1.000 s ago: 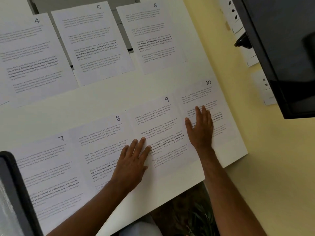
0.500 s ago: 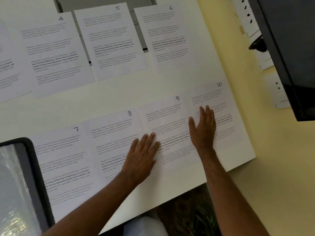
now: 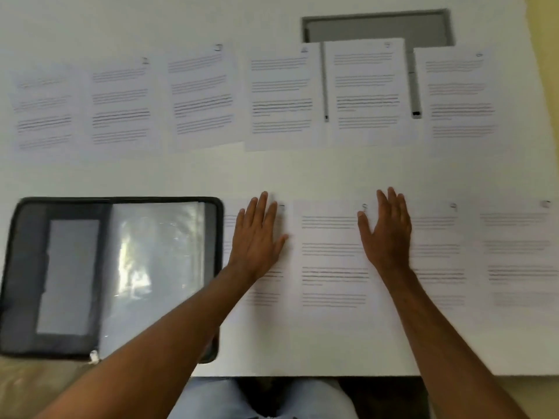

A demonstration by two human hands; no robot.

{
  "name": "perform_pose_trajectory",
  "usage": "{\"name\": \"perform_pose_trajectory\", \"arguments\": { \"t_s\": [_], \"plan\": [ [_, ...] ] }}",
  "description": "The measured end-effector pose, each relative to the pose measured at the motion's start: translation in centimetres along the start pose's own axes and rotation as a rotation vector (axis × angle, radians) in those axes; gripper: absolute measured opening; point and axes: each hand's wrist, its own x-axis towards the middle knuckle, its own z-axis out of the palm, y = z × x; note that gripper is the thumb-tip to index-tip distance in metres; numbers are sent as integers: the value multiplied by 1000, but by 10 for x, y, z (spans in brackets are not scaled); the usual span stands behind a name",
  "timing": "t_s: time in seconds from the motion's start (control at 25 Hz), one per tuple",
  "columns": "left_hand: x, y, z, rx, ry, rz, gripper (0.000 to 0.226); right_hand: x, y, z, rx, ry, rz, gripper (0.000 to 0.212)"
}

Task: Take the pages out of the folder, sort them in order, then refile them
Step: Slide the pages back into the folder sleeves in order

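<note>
We see a white table (image 3: 302, 176) under soft, even light, a grey rectangular recess (image 3: 378, 27) near its far edge, a yellow wall (image 3: 549, 40) at right, tan floor (image 3: 27, 385) at lower left.

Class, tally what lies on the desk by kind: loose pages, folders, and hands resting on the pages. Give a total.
Loose pages: 10
Folder: 1
Hands, left hand and right hand: 2
Total: 13
</note>
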Motion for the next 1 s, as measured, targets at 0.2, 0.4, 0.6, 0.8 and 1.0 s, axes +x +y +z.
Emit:
{"name": "perform_pose_trajectory", "arguments": {
  "t_s": [0.2,0.4,0.6,0.8,1.0],
  "plan": [
    [-12,-103,-44,1,12,-164,76,4,-118,33,36,-37,-147,65],
    [-28,-211,-94,-29,27,-296,77,1,-243,75,66,-94,-270,67],
    [-44,-322,-137,-103,107,-444,77,9,-364,115,95,-148,-397,70],
    [-46,-419,-165,-229,198,-588,76,24,-466,155,97,-206,-548,66],
    [-28,-486,-175,-295,258,-717,77,48,-543,193,22,-244,-688,65]
  ]
}}
